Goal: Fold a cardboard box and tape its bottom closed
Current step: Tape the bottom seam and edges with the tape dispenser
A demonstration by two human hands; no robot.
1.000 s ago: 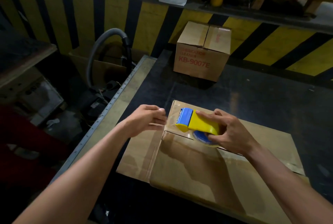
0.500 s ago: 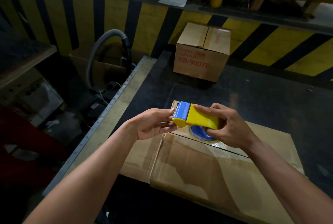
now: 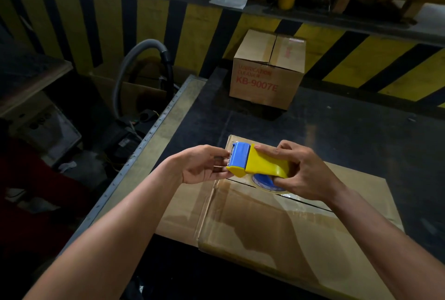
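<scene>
On the dark counter (image 3: 337, 135), near edge: flat brown cardboard box (image 3: 277, 227), flap seam up. Just above it, yellow-and-blue plastic tape dispenser (image 3: 262, 163), roughly level; right hand (image 3: 303, 172) grip wrapped round its yellow body, thumb under; left hand (image 3: 202, 164) grip pinching the blue toothed end. Both forearms reach forward.

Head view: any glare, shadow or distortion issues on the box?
Head view: dim overall; the cardboard box shows tape sheen and a broad dark shadow; the wide-angle lens bows the striped wall; the tape dispenser is bright and sharp.
</scene>
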